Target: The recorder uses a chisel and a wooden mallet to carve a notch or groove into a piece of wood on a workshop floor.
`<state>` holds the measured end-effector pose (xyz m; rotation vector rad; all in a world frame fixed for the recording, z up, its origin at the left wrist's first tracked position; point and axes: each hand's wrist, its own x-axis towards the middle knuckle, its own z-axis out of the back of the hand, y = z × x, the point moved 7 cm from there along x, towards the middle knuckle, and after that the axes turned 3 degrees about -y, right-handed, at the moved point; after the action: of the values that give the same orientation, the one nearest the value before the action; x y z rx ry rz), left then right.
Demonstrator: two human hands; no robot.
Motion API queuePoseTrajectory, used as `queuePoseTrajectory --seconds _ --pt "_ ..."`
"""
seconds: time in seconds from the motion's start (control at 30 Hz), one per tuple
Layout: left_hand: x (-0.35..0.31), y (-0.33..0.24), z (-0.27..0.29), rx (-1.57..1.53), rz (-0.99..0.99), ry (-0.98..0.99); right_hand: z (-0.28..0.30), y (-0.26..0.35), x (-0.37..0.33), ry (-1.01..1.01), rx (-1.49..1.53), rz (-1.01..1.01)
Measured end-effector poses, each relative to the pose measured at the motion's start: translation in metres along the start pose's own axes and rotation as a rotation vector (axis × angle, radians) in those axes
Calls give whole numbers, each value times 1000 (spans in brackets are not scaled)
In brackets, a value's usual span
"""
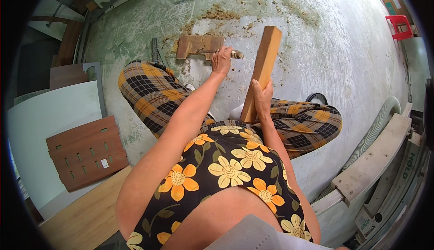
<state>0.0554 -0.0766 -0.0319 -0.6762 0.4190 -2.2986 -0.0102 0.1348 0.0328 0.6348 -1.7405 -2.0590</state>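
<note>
My right hand (262, 97) is wrapped round the lower part of a long squared wooden block (264, 56), which tilts up and away from my lap. Farther forward, the fingers of my left hand (221, 61) close on a slim chisel-like tool (237, 55). Its pale, banded handle sticks out to the right, and a dark shaft points left. Beneath that tool lies a brown notched board (187, 46) on the floor. My fingers partly cover the tool, so its exact kind is unclear.
Wood shavings (219, 13) litter the concrete floor. A dark ridged strip (155, 49) lies left of the notched board. Beside my right knee is a black ring (317, 98). Slotted brown panel (86, 153) stands left; wooden beam (375, 153) and ribbed hose (373, 130) right; red stool (399, 27) far right.
</note>
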Motion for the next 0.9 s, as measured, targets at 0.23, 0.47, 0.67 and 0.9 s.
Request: queuePoseTrajectory --seconds 0.23,0.47,0.67,0.9 --pt "-1 -23 -7 -118 -31 21 3 -4 10 -25 22 -31" --pt "3 -12 -3 -129 -33 -48 -2 -8 7 16 8 -87" --pt "4 -15 -6 -141 -30 -24 2 -8 4 -51 42 -42" --pt "-3 -1 -12 -84 29 68 -22 -30 -6 140 -75 -207"
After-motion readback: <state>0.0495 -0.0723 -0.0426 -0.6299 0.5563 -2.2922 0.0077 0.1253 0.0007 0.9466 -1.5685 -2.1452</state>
